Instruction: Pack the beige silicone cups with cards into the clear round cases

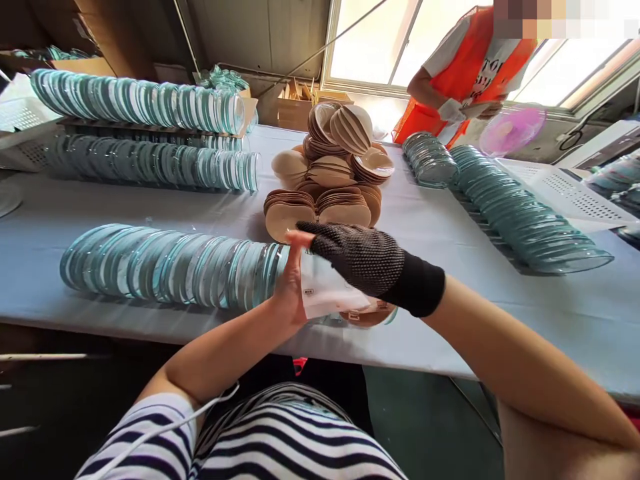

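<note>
Both hands meet at the near table [450, 333] edge. Left hand [289, 287], bare, steadies the end of the glass disc row [170, 267], keeping the on-edge discs from toppling. Right hand [363, 260], in a mesh glove, closes over a white sheet [327, 293] against that end. Brown wooden discs [330, 180] are piled just behind, within reach.

white sheet [325, 293]: part-hidden by hands | co-worker [465, 73]: face blurred, top cut off

Daylight from the blown-out window [400, 40] glares; edges warp, corners perhaps soft.
</note>
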A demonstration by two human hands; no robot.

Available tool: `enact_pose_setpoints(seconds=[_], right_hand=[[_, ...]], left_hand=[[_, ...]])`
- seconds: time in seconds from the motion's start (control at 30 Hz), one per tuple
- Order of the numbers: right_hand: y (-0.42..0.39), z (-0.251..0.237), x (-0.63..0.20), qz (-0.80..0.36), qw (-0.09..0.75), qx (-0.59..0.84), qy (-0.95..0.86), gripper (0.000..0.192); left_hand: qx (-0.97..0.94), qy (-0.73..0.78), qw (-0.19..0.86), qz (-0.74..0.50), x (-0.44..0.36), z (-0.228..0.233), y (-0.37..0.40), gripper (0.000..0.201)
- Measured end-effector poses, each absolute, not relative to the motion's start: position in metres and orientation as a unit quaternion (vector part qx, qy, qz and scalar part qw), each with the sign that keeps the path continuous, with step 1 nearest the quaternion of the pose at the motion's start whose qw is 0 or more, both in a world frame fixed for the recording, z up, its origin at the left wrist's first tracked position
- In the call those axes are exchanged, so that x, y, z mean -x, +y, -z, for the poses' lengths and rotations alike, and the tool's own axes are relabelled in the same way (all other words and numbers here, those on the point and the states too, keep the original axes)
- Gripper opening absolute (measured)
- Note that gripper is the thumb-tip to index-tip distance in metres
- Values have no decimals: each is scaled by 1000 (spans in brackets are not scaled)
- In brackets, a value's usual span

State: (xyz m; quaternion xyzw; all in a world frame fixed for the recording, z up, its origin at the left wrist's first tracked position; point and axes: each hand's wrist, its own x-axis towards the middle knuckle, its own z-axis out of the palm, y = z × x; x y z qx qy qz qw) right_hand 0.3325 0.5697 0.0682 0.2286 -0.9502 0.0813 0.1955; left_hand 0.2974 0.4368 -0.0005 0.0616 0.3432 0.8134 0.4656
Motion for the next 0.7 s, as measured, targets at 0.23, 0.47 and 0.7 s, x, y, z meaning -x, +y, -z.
enact_pose_setpoints(seconds=[0.23,0.47,0.7], right_hand=[[569,-61,-368,-38,200,-288,-936,22],[589,-26,-377,-170,321,-188,-912,33],[558,55,-381,-675,303,68,-669,71]], left_hand=[[58,251,505,-824,-286,12,438,58],[168,308,389,-852,-288,1,438,30],[59,339,171,-923,-305,11,471,31]])
